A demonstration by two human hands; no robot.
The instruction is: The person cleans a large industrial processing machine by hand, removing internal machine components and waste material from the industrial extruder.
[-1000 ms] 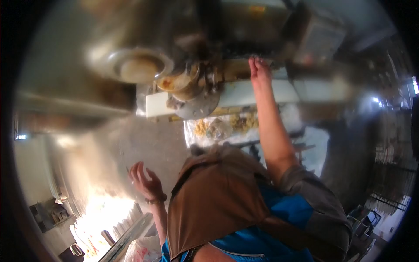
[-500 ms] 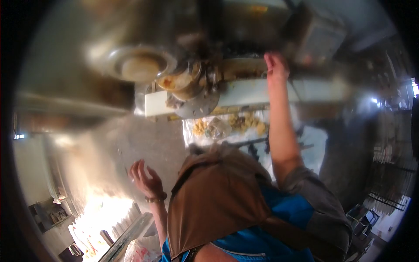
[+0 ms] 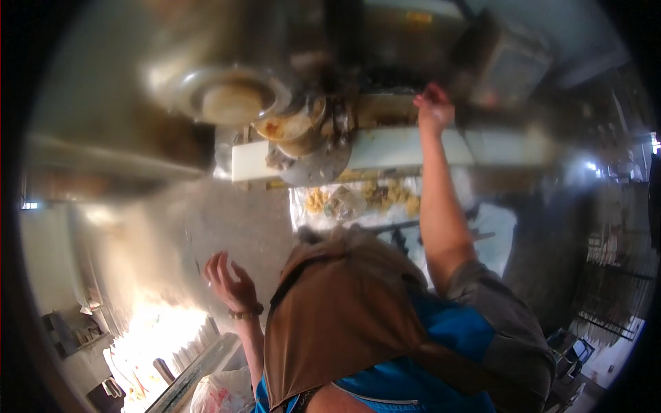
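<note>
My right hand (image 3: 435, 110) reaches far forward over the counter (image 3: 392, 148), at the brownish strip (image 3: 385, 107) along its back. Its fingers are curled in; what they hold, if anything, I cannot tell. Low on the left, my left hand (image 3: 231, 282) is raised with its fingers apart, near my brown apron (image 3: 337, 310). A small white spot shows at those fingers, and a band (image 3: 246, 313) circles the wrist. Left of my right arm, yellowish pieces (image 3: 389, 196) lie on a white sheet beside a clear plastic bag (image 3: 344, 204).
A stained bowl (image 3: 289, 127) stands over a round metal plate (image 3: 317, 165), beside a white block (image 3: 250, 161). Farther back is a large metal pan (image 3: 231, 103). A boxy appliance (image 3: 513, 69) stands at the right back. A plastic bag (image 3: 220, 392) lies low on the left.
My right hand's fingers have gone from stretched forward to curled in, and it has dropped slightly. My left hand has stayed in place. The surroundings have shifted slightly in view.
</note>
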